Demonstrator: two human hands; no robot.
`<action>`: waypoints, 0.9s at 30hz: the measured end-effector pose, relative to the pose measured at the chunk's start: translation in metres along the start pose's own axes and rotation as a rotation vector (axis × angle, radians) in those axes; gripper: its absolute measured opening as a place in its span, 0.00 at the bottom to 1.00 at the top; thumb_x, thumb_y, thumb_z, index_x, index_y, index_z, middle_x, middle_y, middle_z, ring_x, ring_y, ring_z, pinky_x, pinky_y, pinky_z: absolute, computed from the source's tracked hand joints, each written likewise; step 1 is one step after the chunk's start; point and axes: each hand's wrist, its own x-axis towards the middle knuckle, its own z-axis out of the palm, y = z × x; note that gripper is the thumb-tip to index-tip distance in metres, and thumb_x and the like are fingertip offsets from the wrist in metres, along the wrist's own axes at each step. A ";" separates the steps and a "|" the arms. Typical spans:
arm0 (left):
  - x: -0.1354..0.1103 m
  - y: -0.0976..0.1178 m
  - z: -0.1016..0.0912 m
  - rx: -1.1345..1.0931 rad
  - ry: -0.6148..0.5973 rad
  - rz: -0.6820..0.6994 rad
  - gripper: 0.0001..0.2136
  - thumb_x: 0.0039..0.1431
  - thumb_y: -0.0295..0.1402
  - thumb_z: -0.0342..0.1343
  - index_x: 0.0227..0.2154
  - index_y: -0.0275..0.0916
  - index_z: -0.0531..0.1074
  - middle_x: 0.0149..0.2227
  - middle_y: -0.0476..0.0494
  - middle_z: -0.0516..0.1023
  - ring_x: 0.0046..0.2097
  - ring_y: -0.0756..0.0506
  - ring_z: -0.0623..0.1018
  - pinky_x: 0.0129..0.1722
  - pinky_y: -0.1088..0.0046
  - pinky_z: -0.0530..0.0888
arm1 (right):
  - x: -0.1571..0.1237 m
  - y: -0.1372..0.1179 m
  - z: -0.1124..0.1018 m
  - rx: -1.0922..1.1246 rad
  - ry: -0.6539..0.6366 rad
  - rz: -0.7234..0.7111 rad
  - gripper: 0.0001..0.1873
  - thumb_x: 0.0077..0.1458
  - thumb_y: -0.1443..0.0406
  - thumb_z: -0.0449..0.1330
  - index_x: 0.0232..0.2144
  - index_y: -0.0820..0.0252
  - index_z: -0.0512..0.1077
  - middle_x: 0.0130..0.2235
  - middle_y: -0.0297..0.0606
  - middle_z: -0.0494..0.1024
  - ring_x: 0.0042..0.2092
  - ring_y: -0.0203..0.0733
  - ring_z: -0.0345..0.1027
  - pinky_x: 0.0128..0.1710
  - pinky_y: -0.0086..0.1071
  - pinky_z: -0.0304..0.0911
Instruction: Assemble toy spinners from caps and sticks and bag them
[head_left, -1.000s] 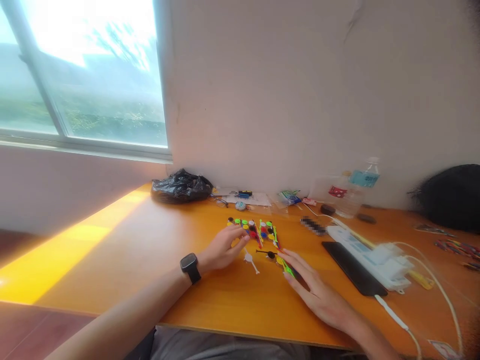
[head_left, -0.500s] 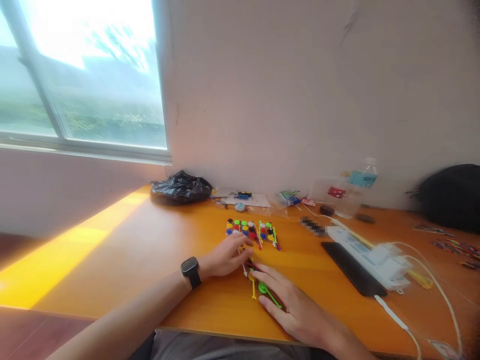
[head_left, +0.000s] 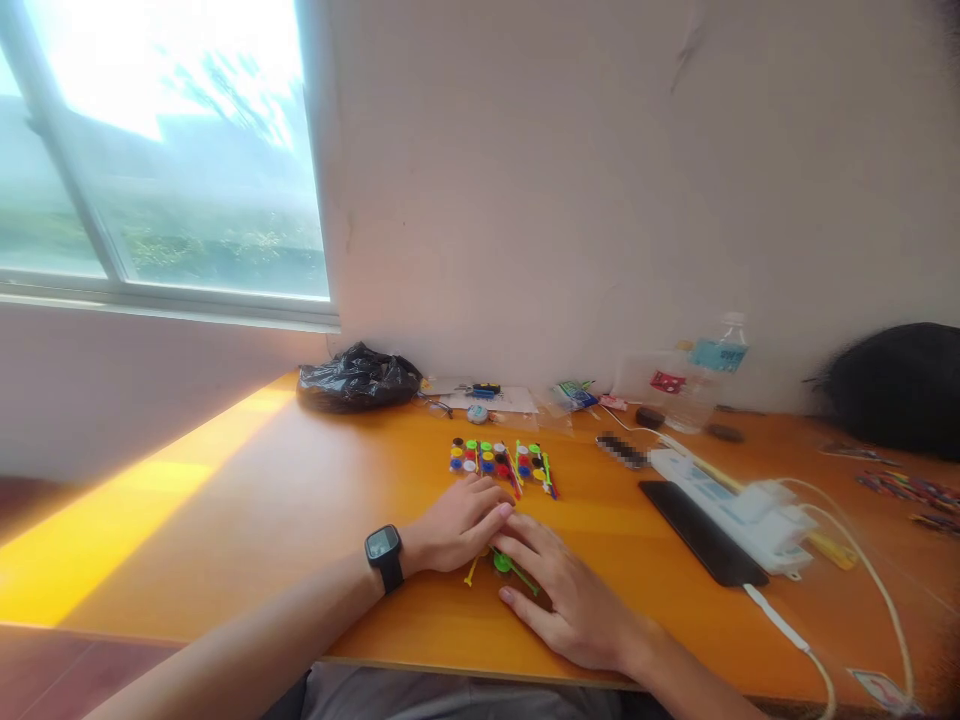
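My left hand, with a black watch on the wrist, rests on the orange table, fingers curled over small plastic pieces. My right hand lies flat beside it, fingers stretched over a green disc on a stick and a yellow stick. The fingertips of both hands nearly meet. Just beyond them lies a cluster of small coloured discs and sticks in rows.
A black plastic bag sits at the back by the wall. Papers and small items, a water bottle, a black phone, a white power strip with cables and a dark bag fill the right side.
Both hands have drawn back toward the table's near edge, dragging the loose sticks and discs with them. The right hand moved left to meet the left hand.
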 end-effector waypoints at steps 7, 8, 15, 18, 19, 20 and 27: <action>-0.001 0.002 0.007 0.067 0.011 -0.084 0.21 0.78 0.43 0.35 0.36 0.40 0.68 0.40 0.42 0.75 0.41 0.43 0.71 0.47 0.64 0.69 | -0.007 0.005 0.014 0.122 0.088 0.101 0.39 0.69 0.55 0.58 0.75 0.49 0.48 0.76 0.42 0.47 0.75 0.51 0.43 0.74 0.49 0.49; -0.001 0.002 0.007 0.073 0.019 -0.088 0.20 0.78 0.43 0.35 0.36 0.40 0.68 0.41 0.42 0.75 0.42 0.43 0.71 0.49 0.63 0.69 | -0.005 0.004 0.014 0.136 0.089 0.091 0.38 0.70 0.55 0.57 0.75 0.49 0.47 0.76 0.42 0.46 0.76 0.51 0.42 0.74 0.49 0.49; 0.000 0.005 -0.002 -0.001 0.244 -0.105 0.17 0.76 0.43 0.42 0.48 0.42 0.74 0.47 0.40 0.76 0.50 0.40 0.70 0.56 0.60 0.67 | 0.038 0.043 -0.026 -0.008 0.304 -0.032 0.18 0.73 0.60 0.50 0.59 0.51 0.72 0.64 0.43 0.71 0.68 0.52 0.60 0.70 0.53 0.54; -0.001 0.008 -0.006 -0.045 0.304 -0.098 0.20 0.76 0.44 0.41 0.39 0.39 0.76 0.42 0.40 0.76 0.46 0.42 0.72 0.51 0.64 0.68 | 0.065 0.087 -0.044 -0.102 0.370 0.043 0.18 0.72 0.59 0.50 0.50 0.58 0.77 0.55 0.48 0.75 0.60 0.53 0.66 0.64 0.51 0.61; -0.001 0.008 -0.007 -0.070 0.314 -0.120 0.22 0.76 0.44 0.40 0.36 0.39 0.75 0.38 0.41 0.76 0.42 0.43 0.73 0.47 0.66 0.69 | 0.073 0.103 -0.047 -0.121 0.365 0.101 0.19 0.72 0.58 0.49 0.48 0.59 0.78 0.54 0.48 0.76 0.59 0.53 0.67 0.63 0.51 0.61; -0.002 0.008 -0.007 -0.098 0.322 -0.154 0.24 0.77 0.45 0.38 0.34 0.38 0.75 0.34 0.42 0.75 0.38 0.44 0.73 0.43 0.68 0.69 | 0.081 0.117 -0.048 -0.141 0.343 0.166 0.20 0.71 0.59 0.49 0.47 0.60 0.79 0.54 0.49 0.76 0.59 0.54 0.67 0.63 0.51 0.61; -0.005 0.003 -0.008 -0.095 0.315 -0.306 0.30 0.76 0.47 0.36 0.22 0.37 0.70 0.20 0.50 0.64 0.25 0.50 0.65 0.30 0.72 0.58 | 0.125 0.172 -0.046 -0.223 0.183 0.334 0.20 0.67 0.58 0.54 0.40 0.61 0.84 0.66 0.51 0.69 0.69 0.60 0.55 0.70 0.51 0.50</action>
